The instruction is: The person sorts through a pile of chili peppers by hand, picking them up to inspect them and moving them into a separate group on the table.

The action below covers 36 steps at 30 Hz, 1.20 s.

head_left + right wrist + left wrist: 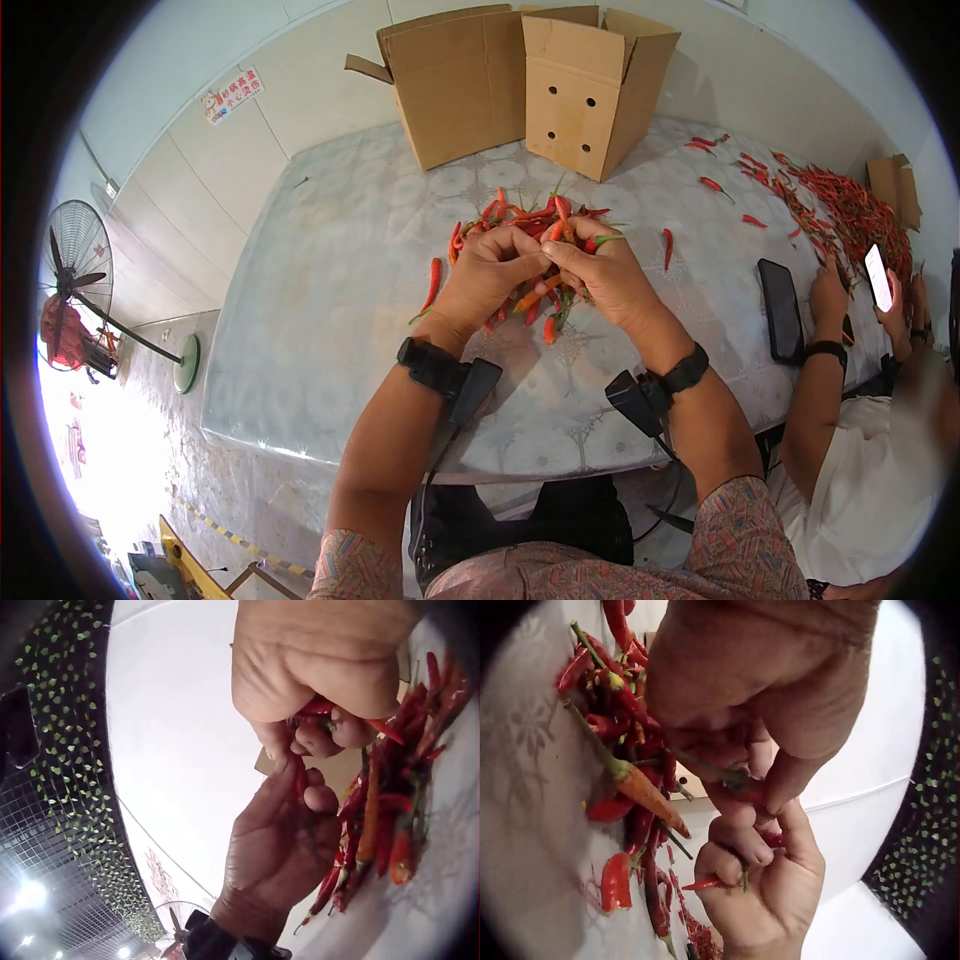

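Both hands meet over a heap of red chili peppers (550,330) on the table. Between its thumb and fingers my left hand (492,268) pinches a red chili with a green stem end (751,789). My right hand (608,275) curls its fingers round red chilies (319,707); a pointed tip (703,885) and a green stem stick out of that grip. The two thumbs come together at the fingertips. Just below the hands, an orange chili (649,796) with a long green stem lies on the heap. A lone red chili (433,282) rests left of the left hand.
Two cardboard boxes (455,90) stand at the table's back. A larger chili pile (850,205) spreads at the far right, with scattered chilies before it. A black phone (780,310) lies right of my arm. Beside me, another person's hand (828,300) is over the table.
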Motion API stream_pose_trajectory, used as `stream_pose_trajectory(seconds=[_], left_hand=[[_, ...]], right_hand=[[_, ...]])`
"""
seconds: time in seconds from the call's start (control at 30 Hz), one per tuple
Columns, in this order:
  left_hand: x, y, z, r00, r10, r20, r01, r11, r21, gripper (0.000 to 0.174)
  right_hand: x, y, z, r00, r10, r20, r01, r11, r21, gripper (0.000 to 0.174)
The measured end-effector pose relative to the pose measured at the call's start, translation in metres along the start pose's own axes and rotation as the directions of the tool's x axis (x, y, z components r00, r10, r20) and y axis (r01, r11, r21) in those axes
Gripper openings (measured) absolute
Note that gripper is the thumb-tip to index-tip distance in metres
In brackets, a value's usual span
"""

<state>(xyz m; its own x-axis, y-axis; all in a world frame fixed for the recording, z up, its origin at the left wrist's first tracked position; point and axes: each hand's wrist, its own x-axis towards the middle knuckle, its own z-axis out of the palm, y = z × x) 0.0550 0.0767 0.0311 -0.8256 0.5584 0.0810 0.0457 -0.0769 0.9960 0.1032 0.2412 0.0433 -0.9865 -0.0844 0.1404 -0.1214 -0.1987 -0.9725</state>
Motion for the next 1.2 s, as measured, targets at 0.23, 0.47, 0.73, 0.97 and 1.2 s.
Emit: stream_pose_trajectory(seconds=[0.23, 0.47, 0.73, 0.97, 1.2], left_hand=[[-0.002, 0.004, 0.002, 0.996, -0.058, 0.07, 0.062, 0.996, -0.065, 0.005], [0.001, -0.004, 0.0, 0.998, 0.051, -0.032, -0.054, 0.994, -0.1, 0.008], [0.004, -0.004, -0.001, 0.977, 0.201, -0.07, -0.193, 0.975, 0.106, 0.009], [-0.003, -0.002, -0.005, 0.936, 0.351, -0.035, -0.252, 0.733, 0.632, 0.031], [-0.009, 0.002, -0.009, 0.995, 0.094, 0.015, -0.078, 0.721, 0.689, 0.03]], right_hand=[[0.003, -0.001, -0.011, 0.987, -0.026, -0.155, 0.035, 0.998, 0.054, 0.012], [0.004, 0.002, -0.011, 0.991, -0.025, -0.132, 0.042, 0.992, 0.122, 0.013], [0.009, -0.001, -0.025, 0.952, 0.015, -0.306, 0.044, 0.982, 0.184, 0.015], [0.018, 0.01, -0.052, 0.924, 0.191, -0.33, -0.04, 0.909, 0.415, 0.015], [0.013, 0.009, -0.039, 0.969, 0.216, -0.123, -0.222, 0.974, -0.038, 0.012]])
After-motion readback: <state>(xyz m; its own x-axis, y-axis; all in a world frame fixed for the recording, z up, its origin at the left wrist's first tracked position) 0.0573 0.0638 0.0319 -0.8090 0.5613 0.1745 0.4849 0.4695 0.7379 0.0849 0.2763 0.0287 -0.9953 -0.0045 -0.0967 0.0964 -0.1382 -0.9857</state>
